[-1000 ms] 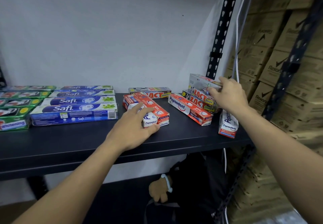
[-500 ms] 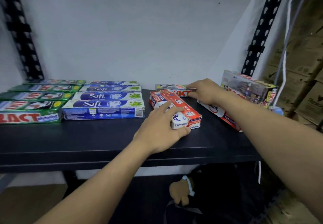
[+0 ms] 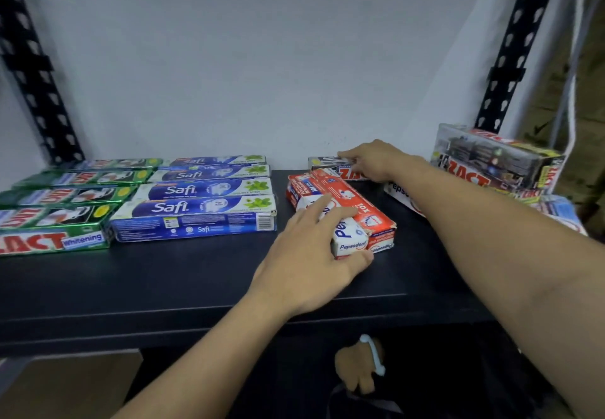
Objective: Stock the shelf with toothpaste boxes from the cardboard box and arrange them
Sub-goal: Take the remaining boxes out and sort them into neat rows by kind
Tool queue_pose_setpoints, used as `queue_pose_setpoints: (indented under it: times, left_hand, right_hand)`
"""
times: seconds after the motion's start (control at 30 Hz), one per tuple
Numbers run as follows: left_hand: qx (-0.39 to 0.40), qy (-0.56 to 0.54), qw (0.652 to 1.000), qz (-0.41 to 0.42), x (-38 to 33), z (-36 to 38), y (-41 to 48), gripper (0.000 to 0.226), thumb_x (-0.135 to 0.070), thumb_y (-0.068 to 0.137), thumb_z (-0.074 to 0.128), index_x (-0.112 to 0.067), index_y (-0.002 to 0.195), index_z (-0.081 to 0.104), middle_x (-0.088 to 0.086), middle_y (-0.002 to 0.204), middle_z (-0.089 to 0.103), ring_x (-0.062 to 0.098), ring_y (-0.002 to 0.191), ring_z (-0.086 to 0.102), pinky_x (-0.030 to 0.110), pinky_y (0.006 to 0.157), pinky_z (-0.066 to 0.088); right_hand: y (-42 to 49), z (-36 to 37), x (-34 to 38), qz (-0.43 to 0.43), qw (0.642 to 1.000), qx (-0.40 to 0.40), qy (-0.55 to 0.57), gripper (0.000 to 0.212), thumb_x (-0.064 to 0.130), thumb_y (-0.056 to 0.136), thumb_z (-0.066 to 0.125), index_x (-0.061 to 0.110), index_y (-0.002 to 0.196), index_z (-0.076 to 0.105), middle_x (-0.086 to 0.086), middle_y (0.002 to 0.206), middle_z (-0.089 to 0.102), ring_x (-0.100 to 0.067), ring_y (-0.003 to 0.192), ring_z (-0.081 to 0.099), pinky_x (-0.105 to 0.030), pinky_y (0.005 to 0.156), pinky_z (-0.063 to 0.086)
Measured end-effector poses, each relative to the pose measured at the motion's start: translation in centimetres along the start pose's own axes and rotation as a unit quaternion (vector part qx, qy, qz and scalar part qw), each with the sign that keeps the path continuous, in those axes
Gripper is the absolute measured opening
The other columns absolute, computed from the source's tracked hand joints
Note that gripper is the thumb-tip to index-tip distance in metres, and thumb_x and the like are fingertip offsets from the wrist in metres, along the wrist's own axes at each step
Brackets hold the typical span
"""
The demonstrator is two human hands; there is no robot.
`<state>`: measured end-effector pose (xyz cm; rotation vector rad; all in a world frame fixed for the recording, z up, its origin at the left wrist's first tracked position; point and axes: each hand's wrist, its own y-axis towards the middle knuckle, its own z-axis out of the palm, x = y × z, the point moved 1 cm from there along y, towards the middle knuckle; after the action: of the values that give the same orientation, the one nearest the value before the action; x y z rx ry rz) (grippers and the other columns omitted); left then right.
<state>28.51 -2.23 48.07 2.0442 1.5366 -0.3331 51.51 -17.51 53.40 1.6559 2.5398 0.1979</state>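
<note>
Two red-and-white Pepsodent boxes (image 3: 357,209) lie side by side at an angle in the middle of the black shelf (image 3: 163,274). My left hand (image 3: 307,248) lies over their near end, fingers on top and thumb curled against the front of the white-ended one. At the back wall lies a grey-and-red Zact box (image 3: 322,163). My right hand (image 3: 373,160) reaches across to it, its fingertips curled over the box's top edge. Another Pepsodent box (image 3: 399,194) lies partly hidden under my right forearm.
Blue Safi boxes (image 3: 199,202) and green Zact boxes (image 3: 59,209) sit in rows on the left. At the shelf's right end stands a stack of Zact boxes (image 3: 491,163). Black slotted uprights (image 3: 504,68) frame the bay. A dark bag with a plush charm (image 3: 358,366) hangs below.
My right hand left the Zact stack on the right and moved left to the single Zact box at the back. My left hand stayed on the Pepsodent boxes.
</note>
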Motion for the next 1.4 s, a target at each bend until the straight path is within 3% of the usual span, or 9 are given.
queue_pose_setpoints:
  times: [0.47, 0.63, 0.83, 0.9, 1.0, 1.07, 1.17, 1.3, 1.4]
  left_hand:
    - [0.002, 0.01, 1.0, -0.004, 0.0, 0.0, 0.1, 0.067, -0.067, 0.084, 0.056, -0.052, 0.144, 0.031, -0.022, 0.162, 0.01, 0.011, 0.149, 0.012, 0.044, 0.119, 0.024]
    - [-0.008, 0.008, 1.0, 0.001, 0.0, 0.1, 0.0, 0.066, -0.067, 0.084, 0.057, -0.05, 0.143, 0.034, -0.019, 0.162, 0.013, 0.012, 0.149, 0.014, 0.043, 0.119, 0.026]
    - [-0.038, -0.013, 0.999, 0.009, -0.2, 0.0, -0.3, 0.064, -0.069, 0.081, 0.059, -0.045, 0.138, 0.044, -0.013, 0.159, 0.027, 0.011, 0.145, 0.027, 0.039, 0.116, 0.031]
    - [-0.047, -0.019, 0.999, 0.01, -0.4, -0.1, -0.5, 0.059, -0.068, 0.081, 0.059, -0.042, 0.133, 0.048, -0.014, 0.153, 0.034, 0.009, 0.141, 0.032, 0.033, 0.112, 0.033]
    - [-0.057, -0.024, 0.998, 0.011, -0.5, -0.2, -0.6, 0.052, -0.064, 0.08, 0.061, -0.038, 0.124, 0.054, -0.015, 0.139, 0.045, 0.009, 0.129, 0.044, 0.033, 0.105, 0.04]
    - [-0.06, -0.036, 0.998, -0.004, -0.8, -0.3, -0.8, 0.047, -0.062, 0.074, 0.06, -0.038, 0.114, 0.054, -0.017, 0.129, 0.049, 0.009, 0.117, 0.052, 0.037, 0.1, 0.045]
    - [-0.073, -0.057, 0.995, -0.031, -1.2, -0.7, -1.2, 0.052, -0.062, 0.062, 0.052, -0.038, 0.108, 0.055, -0.019, 0.121, 0.053, 0.009, 0.106, 0.056, 0.038, 0.094, 0.048]
    - [-0.07, -0.083, 0.993, -0.05, -1.3, -1.6, -1.9, 0.037, -0.044, 0.073, 0.067, -0.038, 0.108, 0.057, -0.02, 0.114, 0.057, 0.004, 0.095, 0.055, 0.028, 0.081, 0.045]
    - [-0.042, -0.076, 0.995, -0.055, -0.5, -2.5, -2.4, 0.041, -0.042, 0.074, 0.066, -0.042, 0.114, 0.056, -0.02, 0.111, 0.056, 0.004, 0.092, 0.055, 0.028, 0.08, 0.046]
  right_hand:
    - [-1.6, -0.9, -2.0, 0.064, 0.998, 0.009, 0.009, 0.04, 0.023, 0.102, 0.044, 0.025, 0.141, 0.054, -0.004, 0.146, 0.05, -0.028, 0.128, 0.048, -0.028, 0.099, 0.039]
    - [-5.2, -3.0, 0.0, 0.037, 0.995, -0.06, 0.064, 0.038, 0.032, 0.099, 0.05, 0.019, 0.135, 0.059, -0.004, 0.144, 0.052, -0.025, 0.133, 0.045, -0.031, 0.107, 0.034]
    - [-14.1, -3.2, 4.3, -0.027, 0.972, -0.072, 0.222, 0.03, 0.036, 0.099, 0.054, 0.029, 0.125, 0.067, 0.015, 0.117, 0.066, -0.004, 0.104, 0.059, -0.02, 0.086, 0.042]
    - [-16.2, -2.3, 4.9, -0.05, 0.972, -0.046, 0.227, 0.031, 0.039, 0.1, 0.051, 0.033, 0.126, 0.066, 0.02, 0.112, 0.067, 0.001, 0.096, 0.06, -0.022, 0.083, 0.043]
    - [-17.4, -1.5, 4.8, -0.036, 0.974, -0.027, 0.222, 0.037, 0.046, 0.099, 0.049, 0.035, 0.134, 0.059, 0.013, 0.132, 0.061, -0.006, 0.12, 0.055, -0.027, 0.1, 0.043]
    - [-17.8, -1.3, 4.6, -0.02, 0.973, -0.028, 0.227, 0.041, 0.052, 0.096, 0.05, 0.035, 0.133, 0.059, 0.011, 0.134, 0.061, -0.009, 0.124, 0.054, -0.031, 0.104, 0.042]
    - [-18.5, -0.7, 5.2, -0.003, 0.974, -0.057, 0.217, 0.045, 0.054, 0.095, 0.05, 0.032, 0.134, 0.06, 0.009, 0.134, 0.061, -0.012, 0.123, 0.055, -0.027, 0.1, 0.041]
    - [-19.5, -1.0, 5.6, 0.002, 0.971, -0.068, 0.229, 0.04, 0.05, 0.096, 0.052, 0.03, 0.128, 0.065, 0.012, 0.126, 0.066, -0.007, 0.116, 0.058, -0.026, 0.096, 0.043]
    - [-19.4, -2.7, 5.0, 0.007, 0.972, -0.052, 0.23, 0.029, 0.048, 0.094, 0.056, 0.031, 0.112, 0.073, 0.016, 0.106, 0.069, -0.005, 0.101, 0.062, -0.027, 0.086, 0.047]
